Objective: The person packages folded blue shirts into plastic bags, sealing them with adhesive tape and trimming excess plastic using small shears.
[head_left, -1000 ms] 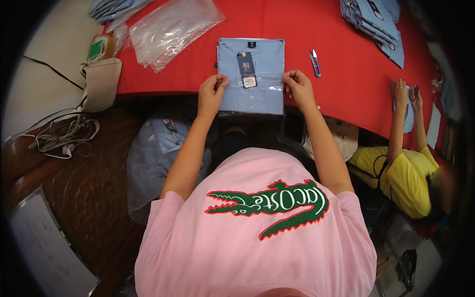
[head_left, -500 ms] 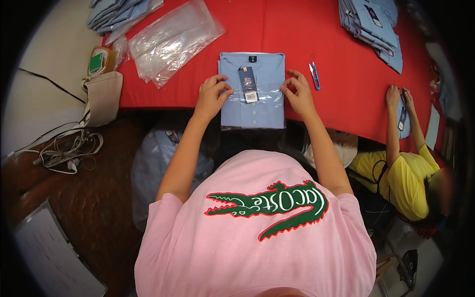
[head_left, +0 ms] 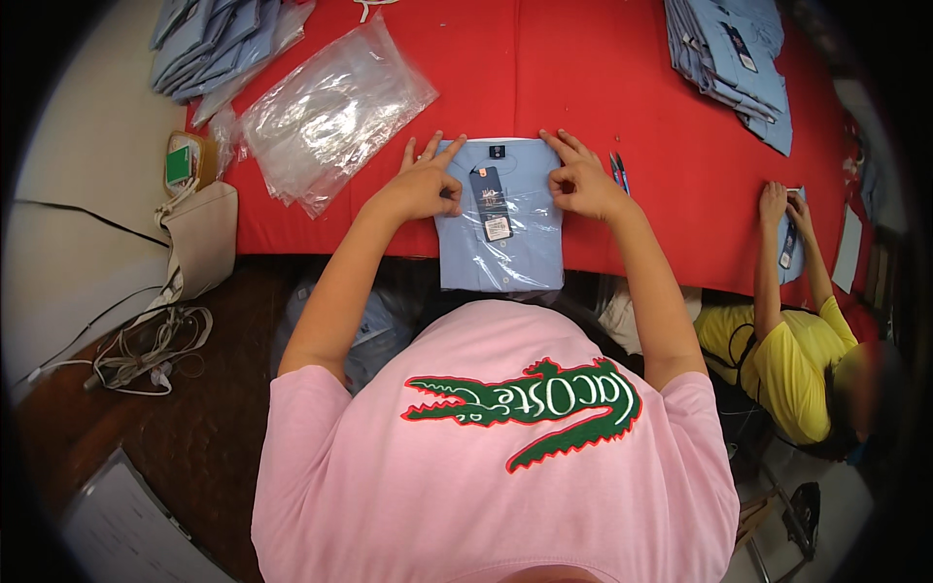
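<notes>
hands point(head_left: 505, 185) pressing bagged blue shirt point(head_left: 505, 243) | dark hangtag point(head_left: 489, 199) centred

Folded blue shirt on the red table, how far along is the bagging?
Done: the folded blue shirt with its hang tag lies in a clear sleeve. In hand: left hand and right hand press its top corners. Left: empty plastic bags and stacked shirts wait.

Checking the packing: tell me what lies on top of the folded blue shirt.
On the folded blue shirt lies a dark hang tag, and the left hand and right hand press its upper corners. A clear film seems to cover it. The cloth beneath the hands is hidden.
</notes>
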A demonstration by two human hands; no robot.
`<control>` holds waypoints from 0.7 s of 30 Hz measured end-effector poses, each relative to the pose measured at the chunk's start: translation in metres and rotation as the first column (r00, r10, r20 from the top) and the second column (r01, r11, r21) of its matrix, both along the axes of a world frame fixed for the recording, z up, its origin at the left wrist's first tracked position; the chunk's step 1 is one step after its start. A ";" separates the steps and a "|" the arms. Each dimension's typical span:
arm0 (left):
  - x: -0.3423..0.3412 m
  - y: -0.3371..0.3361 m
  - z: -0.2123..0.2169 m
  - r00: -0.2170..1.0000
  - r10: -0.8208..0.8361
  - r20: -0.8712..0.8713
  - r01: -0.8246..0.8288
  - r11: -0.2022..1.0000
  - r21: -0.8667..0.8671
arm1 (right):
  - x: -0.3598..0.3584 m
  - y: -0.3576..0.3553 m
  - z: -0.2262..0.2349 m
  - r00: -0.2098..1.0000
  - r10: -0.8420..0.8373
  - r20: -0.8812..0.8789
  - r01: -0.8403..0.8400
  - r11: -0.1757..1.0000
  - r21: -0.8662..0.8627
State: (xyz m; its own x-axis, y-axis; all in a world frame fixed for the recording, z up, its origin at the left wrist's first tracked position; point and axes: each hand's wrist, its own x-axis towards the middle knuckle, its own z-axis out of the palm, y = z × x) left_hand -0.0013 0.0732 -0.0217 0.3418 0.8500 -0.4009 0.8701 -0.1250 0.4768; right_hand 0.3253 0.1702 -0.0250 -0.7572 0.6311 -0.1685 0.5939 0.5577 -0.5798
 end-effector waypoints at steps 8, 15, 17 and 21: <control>-0.021 0.023 0.002 0.978 0.077 0.192 -0.075 0.997 -0.019 | -0.003 0.039 -0.005 0.987 -0.103 -0.127 0.063 0.957 -0.283; -0.030 0.044 -0.023 0.794 0.462 0.394 -0.411 0.887 -0.212 | -0.015 0.050 -0.019 0.897 -0.407 -0.174 0.307 0.856 -0.416; -0.031 0.043 -0.004 0.792 0.477 0.381 -0.427 0.879 -0.212 | -0.015 0.041 0.003 0.852 -0.455 -0.259 0.349 0.862 -0.367; -0.034 0.047 0.103 0.808 0.261 0.527 -0.325 0.945 0.030 | -0.004 0.042 0.114 0.845 -0.244 -0.475 0.293 0.955 0.032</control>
